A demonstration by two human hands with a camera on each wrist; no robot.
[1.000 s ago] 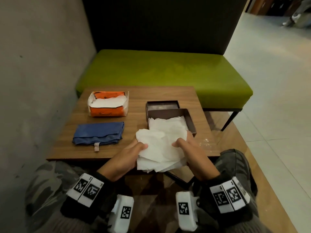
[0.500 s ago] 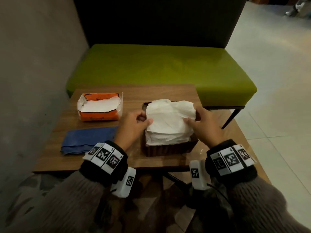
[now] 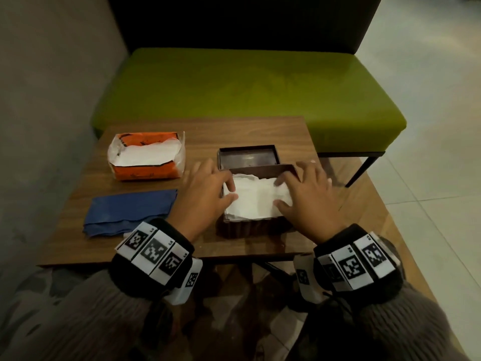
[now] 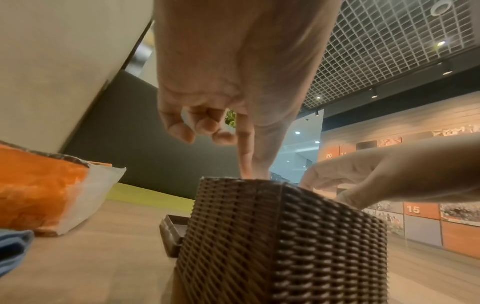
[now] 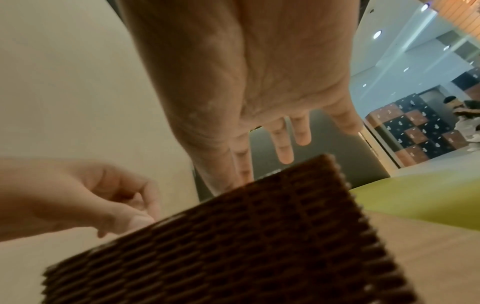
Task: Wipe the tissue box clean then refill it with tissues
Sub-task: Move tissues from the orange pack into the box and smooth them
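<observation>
The brown woven tissue box (image 3: 253, 228) stands open on the wooden table (image 3: 161, 244), near its front right. A stack of white tissues (image 3: 256, 201) lies inside it, about level with the rim. My left hand (image 3: 205, 196) is at the box's left side, thumb and index finger pressing down on the tissues' left edge; its other fingers curl loosely in the left wrist view. My right hand (image 3: 308, 198) lies spread on the tissues' right side, fingers straight. The box's lid (image 3: 247, 157) lies upturned just behind the box.
An opened orange tissue pack (image 3: 147, 157) sits at the table's back left. A folded blue cloth (image 3: 130, 212) lies in front of it. A green bench (image 3: 247, 84) stands behind the table, a grey wall on the left, tiled floor to the right.
Both hands carried the tissue stack from the table's front edge over the box and pushed it down inside. The fingers now press on top of it instead of gripping its sides.
</observation>
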